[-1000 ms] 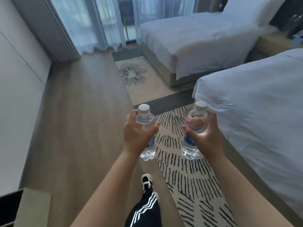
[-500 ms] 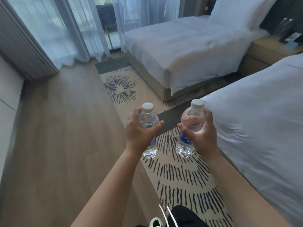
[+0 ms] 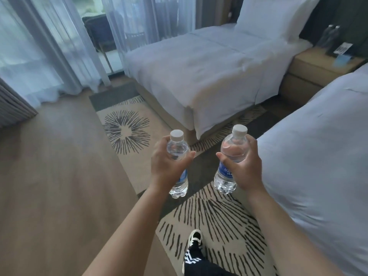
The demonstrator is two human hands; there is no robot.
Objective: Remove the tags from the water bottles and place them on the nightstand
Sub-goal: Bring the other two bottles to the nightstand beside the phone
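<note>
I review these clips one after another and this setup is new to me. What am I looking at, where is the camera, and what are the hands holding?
There is no machine here: a person wears one wide-angle camera on the head, looking forward and down, so both bare arms reach into the picture from below. The left hand wraps its fingers around one small clear water bottle, and the right hand holds a second water bottle. Both bottles are upright, with white caps on and blue labels. The room has two white beds: the far bed and the near bed. Between them stands a wooden nightstand, with more bottles and cards at its back, too blurred to read. Below are a patterned rug and the person's shoe.
</note>
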